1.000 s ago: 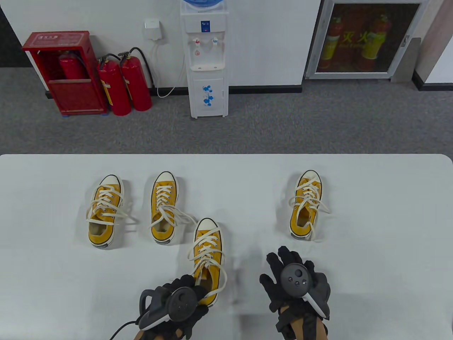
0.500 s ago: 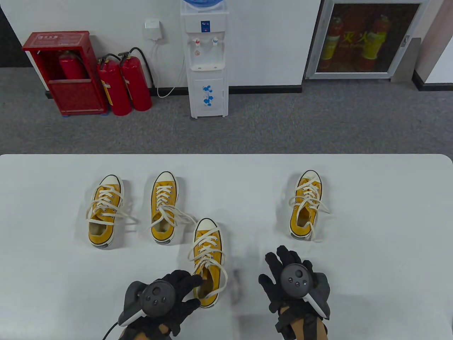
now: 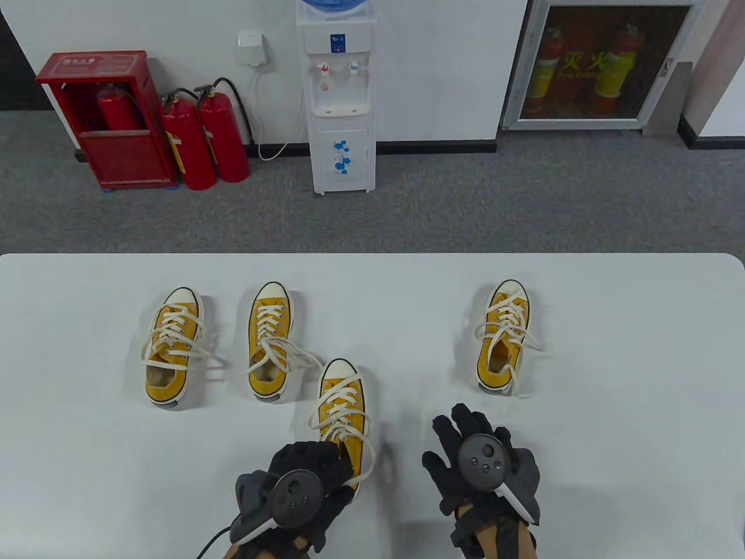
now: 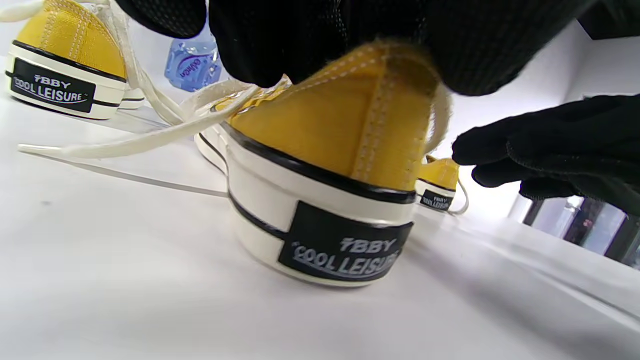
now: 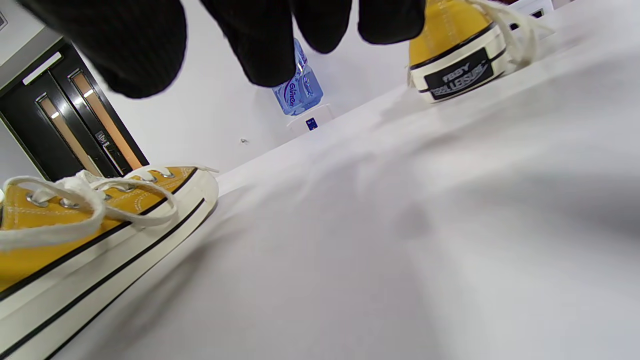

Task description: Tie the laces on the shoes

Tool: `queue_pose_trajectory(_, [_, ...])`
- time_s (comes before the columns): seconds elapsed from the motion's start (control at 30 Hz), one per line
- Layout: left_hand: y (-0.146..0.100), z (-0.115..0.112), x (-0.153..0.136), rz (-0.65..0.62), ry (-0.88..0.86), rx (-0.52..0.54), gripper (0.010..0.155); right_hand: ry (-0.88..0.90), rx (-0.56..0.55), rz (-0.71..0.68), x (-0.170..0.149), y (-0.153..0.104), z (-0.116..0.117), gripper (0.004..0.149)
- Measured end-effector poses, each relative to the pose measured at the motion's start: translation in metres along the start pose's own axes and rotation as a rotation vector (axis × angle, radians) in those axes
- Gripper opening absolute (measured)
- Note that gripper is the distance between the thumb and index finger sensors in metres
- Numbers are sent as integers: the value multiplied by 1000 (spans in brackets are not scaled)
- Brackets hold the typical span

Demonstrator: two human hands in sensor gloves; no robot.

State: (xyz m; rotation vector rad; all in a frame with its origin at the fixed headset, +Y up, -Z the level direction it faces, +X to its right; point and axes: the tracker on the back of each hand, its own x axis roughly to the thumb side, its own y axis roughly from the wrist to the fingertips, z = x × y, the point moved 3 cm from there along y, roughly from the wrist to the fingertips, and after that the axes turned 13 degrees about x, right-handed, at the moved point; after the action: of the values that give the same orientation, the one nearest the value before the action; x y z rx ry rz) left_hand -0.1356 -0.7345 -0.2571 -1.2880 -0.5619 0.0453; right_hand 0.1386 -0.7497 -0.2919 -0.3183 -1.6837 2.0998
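The person's black-gloved left hand (image 3: pixel 305 474) curls its fingers (image 4: pixel 320 35) over the heel of a shoe, gripping it. The black-gloved right hand (image 3: pixel 480 460) hovers flat beside it, palm down, fingers (image 5: pixel 260 45) straight and slightly spread.

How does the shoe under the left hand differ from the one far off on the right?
The near shoe has the left hand gripping its heel; the far right shoe stands alone, untouched. The near shoe lies closest to the person, beside two others, while the far right shoe sits apart, farther back on the table. Both are yellow canvas with white toe caps, cream laces and toes pointing away.
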Motion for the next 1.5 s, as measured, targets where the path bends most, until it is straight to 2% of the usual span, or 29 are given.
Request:
queue_pose_trajectory(0.2, [2,7,-9,68,-143,2,39,11,-3,-7,0,0,0,72])
queue_pose_trajectory(0.5, [5,29,-62,303,-778,30,40,17,-3,-11,0,0,0,72])
queue_pose_trajectory(0.67, [5,28,-80,377,-1006,16,41,17,-2,-10,0,0,0,72])
queue_pose_trajectory(0.77, [5,24,-84,394,-1081,-6,42,19,-3,-11,0,0,0,72])
queue_pose_trajectory(0.9, [6,24,-89,400,-1007,30,36,19,0,-10,0,0,0,72])
queue_pose_trajectory(1.03, [5,26,-89,403,-1102,33,32,27,1,-9,0,0,0,72])
queue_pose_trajectory(1.37, [2,46,-90,341,-1319,126,42,46,-16,-42,7,1,-3,72])
queue_pose_trajectory(1.5, [2,54,-94,322,-1436,152,45,75,-2,-38,17,8,-7,72])
